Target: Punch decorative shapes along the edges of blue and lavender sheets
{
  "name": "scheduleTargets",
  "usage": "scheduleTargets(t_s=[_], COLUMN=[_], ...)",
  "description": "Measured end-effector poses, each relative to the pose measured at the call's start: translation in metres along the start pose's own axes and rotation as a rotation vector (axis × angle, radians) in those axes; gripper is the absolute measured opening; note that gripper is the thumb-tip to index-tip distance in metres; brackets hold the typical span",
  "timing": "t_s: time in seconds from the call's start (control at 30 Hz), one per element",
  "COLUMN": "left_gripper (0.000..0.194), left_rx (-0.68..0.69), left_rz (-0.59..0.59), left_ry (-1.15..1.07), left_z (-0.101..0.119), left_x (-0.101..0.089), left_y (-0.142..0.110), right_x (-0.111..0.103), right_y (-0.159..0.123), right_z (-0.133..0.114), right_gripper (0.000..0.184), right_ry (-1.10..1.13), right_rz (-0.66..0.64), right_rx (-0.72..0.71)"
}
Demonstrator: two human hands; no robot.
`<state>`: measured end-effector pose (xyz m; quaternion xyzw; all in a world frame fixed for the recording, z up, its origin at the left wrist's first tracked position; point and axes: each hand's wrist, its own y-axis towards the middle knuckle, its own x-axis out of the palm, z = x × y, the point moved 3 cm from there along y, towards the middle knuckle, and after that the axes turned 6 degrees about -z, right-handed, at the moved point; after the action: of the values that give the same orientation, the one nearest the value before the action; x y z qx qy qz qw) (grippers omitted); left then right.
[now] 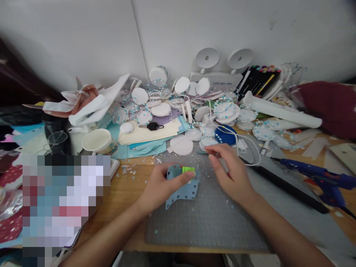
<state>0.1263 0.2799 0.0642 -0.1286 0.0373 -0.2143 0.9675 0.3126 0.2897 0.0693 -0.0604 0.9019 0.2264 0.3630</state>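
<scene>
Left hand (164, 184) pinching green punch (188, 170) together with blue paper (182, 192), over cutting mat (208, 226); presumably to steady hole-dotted sheet against tool. Right hand (232, 173) beside, thumb and forefinger slightly parted, apparently leaving sheet unobstructed.

We see dim, diffuse light, greyish on the wall (172, 29), darker at the upper corners; wide-angle distortion stretches the edges, small details look soft, and coarse pixels mask the lower left.
</scene>
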Motion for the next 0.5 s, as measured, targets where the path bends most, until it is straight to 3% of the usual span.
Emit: scheduleTargets(t_s=[0.13, 0.2, 0.33, 0.5], left_gripper=[0.037, 0.036, 0.035, 0.032], left_rx=[0.004, 0.066, 0.108, 0.136], left_rz=[-0.025, -0.052, -0.147, -0.117], left_ry=[-0.018, 0.009, 0.003, -0.027], left_z=[-0.003, -0.001, 0.003, 0.006], left_x=[0.000, 0.001, 0.003, 0.001], left_y=[0.002, 0.002, -0.002, -0.005], right_x=[0.009, 0.014, 0.016, 0.009], right_y=[-0.008, -0.011, -0.013, -0.014], right_z=[-0.021, -0.024, -0.020, -0.014], right_gripper=[0.048, 0.051, 0.034, 0.024], right_ry=[0.208, 0.197, 0.258, 0.651], right_rz=[-0.270, -0.314, -0.214, -0.044], right_rx=[-0.128, -0.160, -0.125, 0.134])
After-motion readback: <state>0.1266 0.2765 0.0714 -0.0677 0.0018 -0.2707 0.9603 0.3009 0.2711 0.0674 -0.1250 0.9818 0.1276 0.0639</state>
